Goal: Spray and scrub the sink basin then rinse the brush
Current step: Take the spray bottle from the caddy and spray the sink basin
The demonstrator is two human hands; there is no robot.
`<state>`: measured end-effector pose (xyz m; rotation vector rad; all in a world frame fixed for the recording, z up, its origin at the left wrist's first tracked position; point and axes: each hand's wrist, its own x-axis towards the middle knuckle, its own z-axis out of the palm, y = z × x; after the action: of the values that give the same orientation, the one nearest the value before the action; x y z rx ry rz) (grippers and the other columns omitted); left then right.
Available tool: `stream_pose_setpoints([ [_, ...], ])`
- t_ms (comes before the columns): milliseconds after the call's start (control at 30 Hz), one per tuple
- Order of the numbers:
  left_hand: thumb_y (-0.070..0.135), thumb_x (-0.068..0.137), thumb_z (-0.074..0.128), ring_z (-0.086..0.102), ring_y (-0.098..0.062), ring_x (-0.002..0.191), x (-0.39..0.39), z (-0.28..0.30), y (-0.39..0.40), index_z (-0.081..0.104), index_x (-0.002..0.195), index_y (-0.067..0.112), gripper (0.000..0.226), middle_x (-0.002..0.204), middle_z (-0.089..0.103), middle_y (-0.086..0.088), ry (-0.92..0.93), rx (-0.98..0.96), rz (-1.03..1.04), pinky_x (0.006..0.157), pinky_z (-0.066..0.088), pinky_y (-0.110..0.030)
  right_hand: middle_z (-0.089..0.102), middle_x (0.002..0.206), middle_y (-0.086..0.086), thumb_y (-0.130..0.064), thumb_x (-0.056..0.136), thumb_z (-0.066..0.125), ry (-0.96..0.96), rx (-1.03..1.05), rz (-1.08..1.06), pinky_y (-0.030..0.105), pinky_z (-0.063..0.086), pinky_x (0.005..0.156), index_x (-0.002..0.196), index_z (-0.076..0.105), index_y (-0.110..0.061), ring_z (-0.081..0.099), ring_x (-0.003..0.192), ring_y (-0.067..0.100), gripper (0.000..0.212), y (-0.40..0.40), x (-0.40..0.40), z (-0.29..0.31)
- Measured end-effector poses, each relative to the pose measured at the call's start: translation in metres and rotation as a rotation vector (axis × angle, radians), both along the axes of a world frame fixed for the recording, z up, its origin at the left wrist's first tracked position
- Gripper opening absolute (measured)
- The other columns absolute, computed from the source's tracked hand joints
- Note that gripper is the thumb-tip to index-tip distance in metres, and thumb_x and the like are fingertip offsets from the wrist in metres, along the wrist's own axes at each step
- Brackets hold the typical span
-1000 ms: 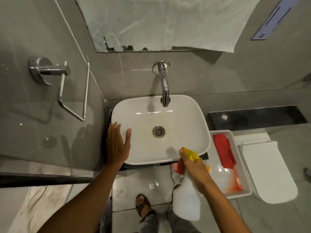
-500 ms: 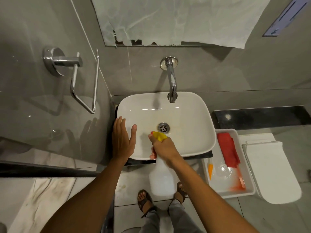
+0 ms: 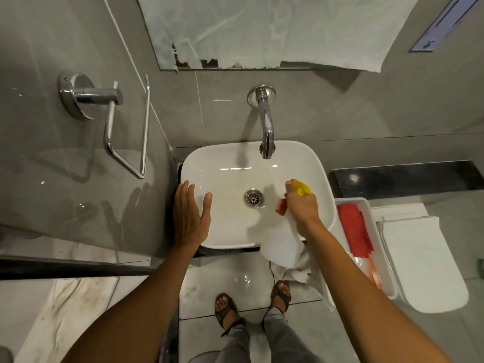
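Right hand grips the spray bottle (yellow nozzle) at the sink basin's three o'clock; left hand flat, fingers spread, at nine.

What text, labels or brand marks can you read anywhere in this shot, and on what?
None can be read.
Spray bottle in the right hand: white body, no label visible.
Tap: bare chrome, no marking seen.
Sink: plain white.
White tray with the red cloth: no writing visible.
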<state>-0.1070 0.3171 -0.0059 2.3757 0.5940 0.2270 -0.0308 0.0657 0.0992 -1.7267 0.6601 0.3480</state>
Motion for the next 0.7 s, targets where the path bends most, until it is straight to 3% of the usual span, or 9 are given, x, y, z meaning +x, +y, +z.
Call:
stream_pose_setpoints([
  [67,0.071,0.103,0.026,0.032,-0.031,0.162,0.000,0.001,0.000,0.043,0.162,0.012,0.085,0.174,0.036,-0.008,-0.002,0.000,0.004,0.131,0.033,-0.051,0.070,0.053,0.000,-0.046,0.098,0.063,0.011,-0.071,0.009,0.057,0.062,0.088,0.080,0.071,-0.025,0.071,0.060,0.028,0.029,-0.020,-0.006,-0.002],
  [133,0.070,0.103,0.026,0.033,-0.031,0.162,0.000,0.002,-0.001,0.045,0.160,0.011,0.085,0.174,0.037,-0.009,-0.014,0.000,0.004,0.131,0.033,-0.051,0.074,0.056,0.001,-0.042,0.101,0.063,0.040,-0.044,0.011,0.056,0.063,0.089,0.094,0.072,-0.019,0.077,0.071,0.034,0.026,-0.035,-0.016,-0.001],
  [233,0.070,0.103,0.027,0.032,-0.031,0.162,-0.001,0.004,-0.001,0.046,0.159,0.009,0.085,0.173,0.038,-0.010,-0.021,0.004,-0.002,0.131,0.032,-0.050,0.077,0.064,0.003,-0.043,0.100,0.063,0.070,-0.067,0.028,0.056,0.061,0.094,0.086,0.070,-0.021,0.078,0.089,0.041,0.028,-0.052,-0.037,0.000],
  [300,0.070,0.103,0.027,0.032,-0.031,0.162,-0.001,0.004,-0.001,0.047,0.158,0.009,0.085,0.173,0.039,-0.010,-0.022,0.008,-0.005,0.131,0.032,-0.049,0.073,0.063,0.010,-0.046,0.099,0.062,0.082,-0.130,0.068,0.056,0.059,0.094,0.077,0.071,-0.019,0.074,0.075,0.035,0.035,-0.058,-0.056,-0.002],
  [367,0.068,0.103,0.029,0.033,-0.032,0.162,-0.002,0.005,-0.001,0.049,0.157,0.007,0.084,0.172,0.041,-0.012,-0.028,0.013,-0.010,0.131,0.032,-0.051,0.074,0.063,0.014,-0.042,0.100,0.064,0.075,-0.098,0.075,0.053,0.063,0.087,0.080,0.072,-0.018,0.071,0.065,0.029,0.032,-0.056,-0.074,-0.004],
  [467,0.066,0.104,0.031,0.034,-0.034,0.161,-0.003,0.007,-0.002,0.052,0.155,0.005,0.083,0.170,0.043,-0.014,-0.038,0.025,-0.014,0.130,0.034,-0.052,0.080,0.078,0.015,-0.040,0.103,0.062,0.054,-0.016,0.132,0.043,0.064,0.075,0.089,0.074,-0.014,0.073,0.070,0.026,0.032,-0.043,-0.097,-0.007],
  [600,0.065,0.104,0.032,0.036,-0.035,0.161,-0.004,0.008,-0.003,0.054,0.153,0.002,0.082,0.168,0.045,-0.016,-0.055,0.050,-0.019,0.129,0.035,-0.052,0.066,0.061,0.013,-0.036,0.102,0.066,0.062,0.039,0.193,0.041,0.062,0.063,0.089,0.072,-0.017,0.061,0.052,0.023,0.024,-0.021,-0.114,-0.013],
  [700,0.064,0.104,0.033,0.036,-0.036,0.160,-0.004,0.009,-0.004,0.055,0.152,0.001,0.082,0.168,0.046,-0.016,-0.060,0.055,-0.018,0.129,0.035,-0.053,0.070,0.066,0.005,-0.034,0.100,0.069,0.058,0.144,0.203,0.043,0.066,0.072,0.105,0.073,-0.028,0.069,0.061,0.019,0.008,0.006,-0.118,-0.015],
])
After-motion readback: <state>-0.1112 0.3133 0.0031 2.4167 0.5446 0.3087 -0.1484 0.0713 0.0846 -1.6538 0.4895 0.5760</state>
